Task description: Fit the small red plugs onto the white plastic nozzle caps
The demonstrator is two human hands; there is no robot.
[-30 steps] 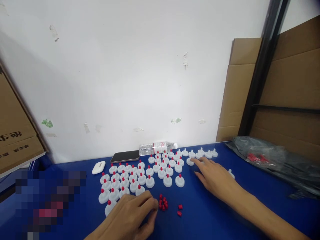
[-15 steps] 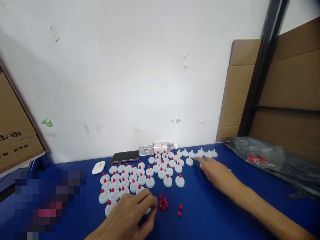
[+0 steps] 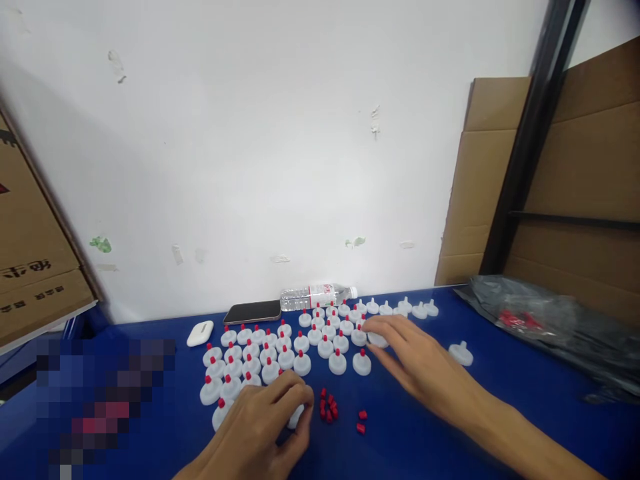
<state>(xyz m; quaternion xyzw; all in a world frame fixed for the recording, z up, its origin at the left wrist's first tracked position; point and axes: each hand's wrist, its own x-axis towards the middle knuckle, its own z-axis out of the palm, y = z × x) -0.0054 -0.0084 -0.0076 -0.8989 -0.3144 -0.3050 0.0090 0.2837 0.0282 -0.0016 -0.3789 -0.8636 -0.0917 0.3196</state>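
My left hand is curled at the front of the table, its thumb and fingers closed round a white nozzle cap that is partly hidden. My right hand has thumb and fingertips about another white nozzle cap, whose tip the fingers cover. Left of it stand rows of white nozzle caps with red tips. Small loose red tip covers lie in a cluster right of my left hand, with two more red covers farther right.
White nozzle caps without red tips stand along the back, and a single bare one at right. A water bottle, a phone and a white case lie near the wall. A grey plastic bag covers the right back.
My right hand has moved left and towards me from the back row, with a white nozzle cap now between its fingers. My left hand stays almost in place.
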